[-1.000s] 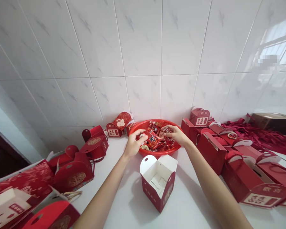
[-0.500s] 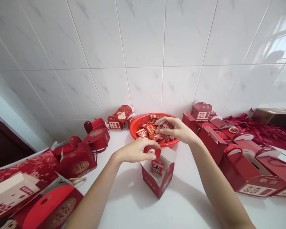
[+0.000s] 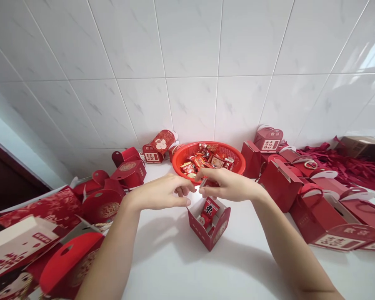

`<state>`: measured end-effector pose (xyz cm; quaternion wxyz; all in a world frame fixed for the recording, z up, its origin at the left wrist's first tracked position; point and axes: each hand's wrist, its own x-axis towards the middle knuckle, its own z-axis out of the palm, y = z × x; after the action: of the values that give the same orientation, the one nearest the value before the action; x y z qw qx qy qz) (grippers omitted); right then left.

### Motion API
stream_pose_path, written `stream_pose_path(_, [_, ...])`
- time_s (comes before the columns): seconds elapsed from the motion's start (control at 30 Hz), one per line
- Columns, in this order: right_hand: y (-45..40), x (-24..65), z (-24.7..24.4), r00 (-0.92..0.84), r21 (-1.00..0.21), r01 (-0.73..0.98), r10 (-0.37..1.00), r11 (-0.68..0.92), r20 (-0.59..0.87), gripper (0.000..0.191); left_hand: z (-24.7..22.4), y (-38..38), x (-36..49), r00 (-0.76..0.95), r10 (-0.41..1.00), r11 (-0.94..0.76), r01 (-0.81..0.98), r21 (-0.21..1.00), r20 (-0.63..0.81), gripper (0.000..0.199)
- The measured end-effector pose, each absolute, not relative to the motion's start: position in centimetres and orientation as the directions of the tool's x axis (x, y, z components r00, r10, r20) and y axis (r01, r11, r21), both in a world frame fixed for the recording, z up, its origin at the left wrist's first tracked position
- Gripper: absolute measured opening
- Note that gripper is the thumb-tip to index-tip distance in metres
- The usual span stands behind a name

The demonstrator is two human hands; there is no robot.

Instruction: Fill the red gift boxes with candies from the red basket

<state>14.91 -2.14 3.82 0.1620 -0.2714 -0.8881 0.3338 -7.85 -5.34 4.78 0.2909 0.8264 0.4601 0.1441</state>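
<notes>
A small open red gift box (image 3: pixel 206 235) with a white inside stands on the white table (image 3: pixel 175 266). Inside it lie red wrapped packets (image 3: pixel 209 208), one marked with a large black character. My right hand (image 3: pixel 226 183) is above the box's far side, its fingers closed on a small red candy packet (image 3: pixel 203 182) with a patterned edge, mostly hidden by the fingers. To the left of the box hovers my left hand (image 3: pixel 162 191), fingers loosely bent and apart, with nothing visible in them. Behind both hands sits a red plastic basket (image 3: pixel 241 160) of wrapped sweets (image 3: pixel 200 160).
Red gift boxes stand on the left (image 3: pixel 129 168) and on the right (image 3: pixel 323 212). A pale carton (image 3: pixel 21 248) is at the lower left. Dark red ribbon strips (image 3: pixel 328 164) and a brown cardboard box (image 3: pixel 364 148) lie far right. A tiled wall (image 3: pixel 190 104) rises behind.
My left hand has let go of a red packet, now in the box, and moved left. My right hand has come from the basket towards the box with a candy packet.
</notes>
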Motion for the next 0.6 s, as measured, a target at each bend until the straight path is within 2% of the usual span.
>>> stream_pose_path(0.1, [-2.2,14.9,3.7,-0.819,-0.601,0.443,0.573,0.665,0.03,0.024,4.5,-5.3,-7.9,0.505,0.862,-0.367,0.668,0.648,-0.032,0.022])
stream_pose_path(0.17, [-2.3,15.3,3.9,-0.786,-0.542,0.518,0.618,0.662,0.003,0.023,4.5,-5.4,-7.9,0.507,0.861,-0.37,0.667,0.646,-0.03,0.025])
stream_pose_path(0.23, [-2.5,15.8,4.3,-0.696,-0.448,0.653,0.717,0.61,-0.039,0.018,4.7,-5.6,-7.8,0.526,0.849,-0.398,0.694,0.6,-0.045,0.027])
stream_pose_path(0.33, [-2.7,16.8,4.9,-0.509,-0.241,0.848,0.853,0.473,-0.119,0.019,5.4,-6.0,-7.7,0.54,0.83,-0.414,0.766,0.492,-0.141,0.035])
stream_pose_path(0.43, [-2.6,17.3,4.9,-0.364,-0.089,0.931,0.912,0.353,-0.192,0.024,5.9,-6.3,-7.5,0.514,0.823,-0.386,0.819,0.424,-0.244,0.051])
stream_pose_path(0.5, [-2.5,17.2,4.7,-0.355,-0.068,0.935,0.902,0.349,-0.247,0.029,5.9,-6.3,-7.2,0.502,0.818,-0.375,0.836,0.401,-0.282,0.059])
stream_pose_path(0.6, [-2.5,16.7,4.3,-0.455,-0.098,0.889,0.835,0.448,-0.309,0.035,5.3,-6.2,-6.5,0.507,0.819,-0.402,0.84,0.364,-0.267,0.057])
